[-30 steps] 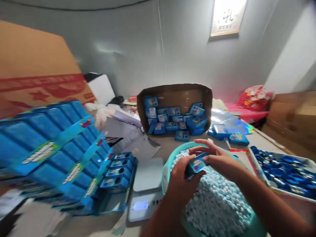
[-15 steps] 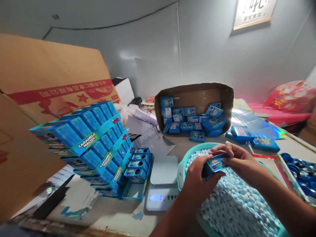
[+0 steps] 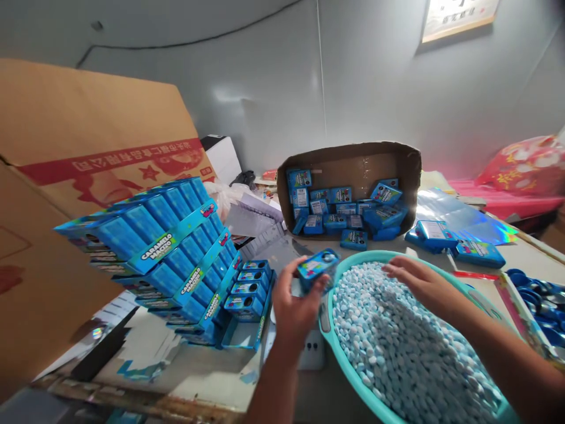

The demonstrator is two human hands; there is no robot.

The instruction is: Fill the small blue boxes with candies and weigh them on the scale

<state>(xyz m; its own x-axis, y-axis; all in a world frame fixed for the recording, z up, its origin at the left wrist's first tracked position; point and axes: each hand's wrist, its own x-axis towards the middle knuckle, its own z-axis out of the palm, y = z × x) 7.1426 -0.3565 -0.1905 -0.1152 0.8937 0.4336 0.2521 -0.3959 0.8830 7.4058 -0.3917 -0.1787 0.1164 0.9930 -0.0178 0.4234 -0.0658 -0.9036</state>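
Observation:
My left hand (image 3: 296,300) grips a small blue candy box (image 3: 318,265) between thumb and fingers, held above the digital scale (image 3: 313,350), which it partly hides. Over the teal basin (image 3: 348,377), filled with pale blue and white candies (image 3: 397,341), my right hand (image 3: 424,285) hovers with fingers stretched out and nothing in it. Left of the scale lies a display tray (image 3: 241,338) with several blue boxes (image 3: 245,303) in its back part; its front part is bare. Stacked trays of blue boxes (image 3: 163,235) stand beside it.
A tipped cardboard box (image 3: 348,159) at the back holds several blue boxes. More blue packs (image 3: 479,252) lie right of it. A container of blue lids or tins (image 3: 541,306) sits at the right edge. A large carton (image 3: 97,118) rises at left.
My left hand has moved left with the candy box, from above the basin to above the scale. My right hand has let go of the box and stays over the candies.

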